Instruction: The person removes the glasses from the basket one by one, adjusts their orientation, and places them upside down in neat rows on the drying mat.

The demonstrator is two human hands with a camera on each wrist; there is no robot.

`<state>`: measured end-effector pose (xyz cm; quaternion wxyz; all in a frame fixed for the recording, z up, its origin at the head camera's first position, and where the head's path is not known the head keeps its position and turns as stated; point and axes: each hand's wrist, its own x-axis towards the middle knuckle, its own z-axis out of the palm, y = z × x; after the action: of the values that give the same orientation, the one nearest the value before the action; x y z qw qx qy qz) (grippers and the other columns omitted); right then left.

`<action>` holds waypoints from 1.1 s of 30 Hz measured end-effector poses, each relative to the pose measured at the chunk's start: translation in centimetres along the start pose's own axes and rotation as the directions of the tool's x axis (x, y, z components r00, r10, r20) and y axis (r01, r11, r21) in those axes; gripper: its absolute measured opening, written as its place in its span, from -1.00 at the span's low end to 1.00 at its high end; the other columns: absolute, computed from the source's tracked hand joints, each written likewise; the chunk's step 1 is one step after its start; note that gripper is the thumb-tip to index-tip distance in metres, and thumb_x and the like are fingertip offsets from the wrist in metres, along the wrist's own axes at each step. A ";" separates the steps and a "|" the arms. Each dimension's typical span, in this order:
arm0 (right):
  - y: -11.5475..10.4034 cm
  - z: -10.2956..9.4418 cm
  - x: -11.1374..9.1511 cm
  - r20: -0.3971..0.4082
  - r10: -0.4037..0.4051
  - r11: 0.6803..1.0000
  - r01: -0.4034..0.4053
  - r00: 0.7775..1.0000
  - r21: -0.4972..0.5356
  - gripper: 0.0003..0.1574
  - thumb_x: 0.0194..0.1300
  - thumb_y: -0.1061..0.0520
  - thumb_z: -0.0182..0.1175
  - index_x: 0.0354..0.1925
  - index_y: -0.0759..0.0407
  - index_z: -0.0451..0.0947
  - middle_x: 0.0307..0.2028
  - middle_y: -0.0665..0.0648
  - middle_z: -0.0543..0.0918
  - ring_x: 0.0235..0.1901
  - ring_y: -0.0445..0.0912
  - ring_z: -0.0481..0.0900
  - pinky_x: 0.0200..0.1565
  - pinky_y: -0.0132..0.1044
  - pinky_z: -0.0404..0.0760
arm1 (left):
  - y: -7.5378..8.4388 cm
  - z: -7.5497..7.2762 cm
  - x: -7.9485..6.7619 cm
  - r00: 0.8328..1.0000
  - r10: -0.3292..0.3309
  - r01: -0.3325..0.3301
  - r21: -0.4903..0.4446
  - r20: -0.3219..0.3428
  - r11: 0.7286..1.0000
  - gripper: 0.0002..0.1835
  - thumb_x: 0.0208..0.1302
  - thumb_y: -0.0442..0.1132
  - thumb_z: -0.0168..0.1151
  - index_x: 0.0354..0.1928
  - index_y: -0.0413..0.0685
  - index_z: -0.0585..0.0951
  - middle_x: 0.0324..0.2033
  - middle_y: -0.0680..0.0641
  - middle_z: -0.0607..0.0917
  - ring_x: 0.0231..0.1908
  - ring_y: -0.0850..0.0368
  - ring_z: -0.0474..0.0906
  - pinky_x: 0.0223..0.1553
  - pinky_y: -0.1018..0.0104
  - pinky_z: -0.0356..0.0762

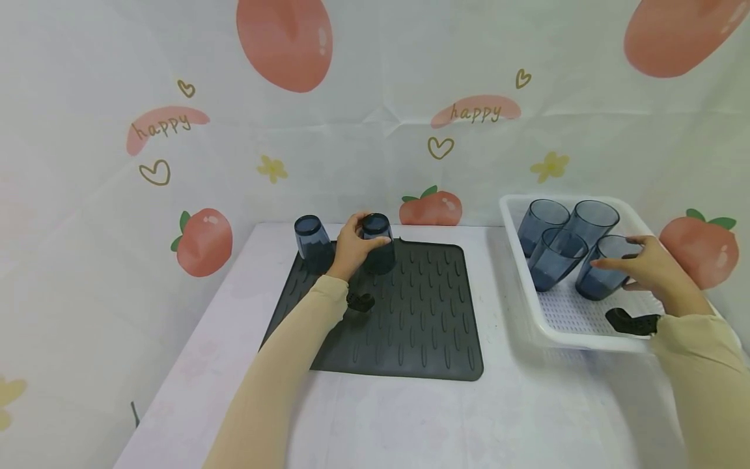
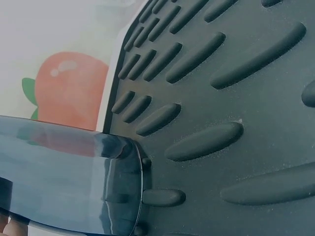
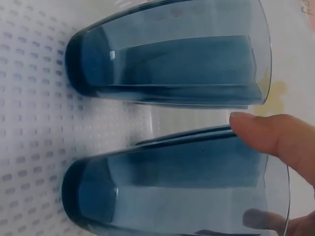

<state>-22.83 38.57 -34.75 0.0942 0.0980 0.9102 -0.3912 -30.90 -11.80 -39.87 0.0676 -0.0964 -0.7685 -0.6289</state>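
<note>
My left hand [image 1: 350,254] grips an upside-down blue drinking glass [image 1: 379,255], its rim down on the dark ribbed drying mat [image 1: 410,326]. In the left wrist view, that glass [image 2: 59,172] meets the mat at its rim. A second upturned glass [image 1: 314,244] stands just left of the hand, at the mat's far left corner. On the right, my right hand [image 1: 662,270] pinches the upper part of an upright glass [image 1: 603,270] inside the white basket. In the right wrist view, the thumb [image 3: 270,135] lies along one side of this glass [image 3: 172,191] and a fingertip shows through it.
Three more upright glasses, one of them the near-left glass [image 1: 553,260], stand close together in the white perforated basket [image 1: 527,312]. The pale table [image 1: 404,417] runs between mat and basket. A printed cloth [image 1: 363,156] hangs behind.
</note>
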 end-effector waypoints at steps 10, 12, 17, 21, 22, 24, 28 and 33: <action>-1.2 -0.5 -1.9 0.094 -0.010 0.998 0.015 0.996 -0.061 0.36 0.25 -0.09 0.29 0.31 0.77 -0.41 0.10 0.68 0.12 -0.27 -0.06 0.55 -0.22 -0.01 0.72 | 0.1 0.0 -0.1 1.000 -0.009 0.009 0.008 -0.006 1.000 -0.24 0.09 -0.31 0.46 0.34 -0.11 0.34 0.26 -0.16 0.45 0.31 0.01 0.37 0.23 0.22 0.45; -1.4 -0.6 -2.3 0.132 -0.004 0.997 0.015 0.991 -0.082 0.35 0.26 -0.10 0.27 0.30 0.78 -0.39 0.08 0.67 0.13 -0.21 0.04 0.55 -0.19 -0.01 0.71 | 0.0 0.0 -0.2 1.000 -0.010 0.010 0.008 -0.003 1.000 -0.24 0.09 -0.31 0.46 0.34 -0.09 0.34 0.26 -0.15 0.46 0.31 0.02 0.38 0.23 0.22 0.46; -1.7 -0.7 -2.9 0.198 -0.003 0.989 0.031 0.980 -0.142 0.29 0.28 -0.13 0.24 0.29 0.77 -0.31 0.07 0.67 0.18 -0.04 0.29 0.50 -0.15 0.00 0.70 | 0.1 0.0 -0.2 1.000 -0.002 0.002 -0.001 0.000 1.000 -0.25 0.09 -0.32 0.46 0.33 -0.10 0.34 0.26 -0.15 0.46 0.30 0.02 0.38 0.24 0.20 0.45; -2.1 -0.8 -3.7 0.200 -0.022 0.987 0.053 0.980 -0.149 0.27 0.28 -0.13 0.24 0.29 0.75 -0.29 0.10 0.69 0.18 -0.09 0.20 0.55 -0.17 -0.01 0.71 | 0.2 0.0 -0.1 1.000 -0.006 0.006 -0.004 -0.001 1.000 -0.24 0.09 -0.32 0.46 0.34 -0.12 0.34 0.26 -0.15 0.45 0.31 0.02 0.38 0.24 0.20 0.44; -2.3 -0.8 -4.0 0.191 -0.027 0.988 0.055 0.981 -0.144 0.27 0.28 -0.13 0.25 0.29 0.75 -0.29 0.12 0.70 0.16 -0.11 0.16 0.57 -0.18 -0.01 0.71 | 0.2 0.0 -0.1 1.000 -0.009 0.009 -0.008 0.000 1.000 -0.24 0.08 -0.32 0.46 0.34 -0.12 0.33 0.26 -0.15 0.45 0.31 0.02 0.38 0.24 0.20 0.44; -2.7 -0.8 -4.6 0.165 -0.037 0.988 0.061 0.986 -0.141 0.29 0.26 -0.12 0.27 0.30 0.74 -0.29 0.13 0.71 0.15 -0.17 0.08 0.59 -0.21 -0.02 0.71 | 0.2 0.0 -0.1 1.000 -0.017 0.017 -0.013 0.002 1.000 -0.23 0.08 -0.32 0.46 0.34 -0.12 0.33 0.27 -0.15 0.45 0.31 0.02 0.37 0.24 0.20 0.44; -3.4 -1.1 -5.8 0.092 -0.062 0.986 0.075 0.994 -0.146 0.31 0.23 -0.10 0.32 0.32 0.73 -0.29 0.13 0.71 0.16 -0.32 -0.14 0.61 -0.28 -0.07 0.73 | 0.3 0.1 -0.1 1.000 -0.022 0.022 -0.020 0.001 1.000 -0.22 0.08 -0.32 0.47 0.35 -0.13 0.32 0.27 -0.15 0.44 0.31 0.01 0.36 0.24 0.19 0.44; -3.9 -1.3 -6.9 -0.037 -0.116 0.983 0.110 0.993 -0.149 0.32 0.21 -0.06 0.36 0.35 0.70 -0.27 0.12 0.68 0.18 -0.48 -0.33 0.54 -0.38 -0.11 0.72 | 0.3 0.1 -0.1 1.000 -0.016 0.015 -0.016 -0.004 1.000 -0.20 0.07 -0.33 0.46 0.36 -0.16 0.31 0.28 -0.16 0.44 0.32 0.01 0.35 0.24 0.20 0.44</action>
<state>-17.28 36.17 -29.42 0.0582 0.0478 0.9426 -0.3254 -30.70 -11.68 -39.68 0.0636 -0.0896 -0.7641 -0.6356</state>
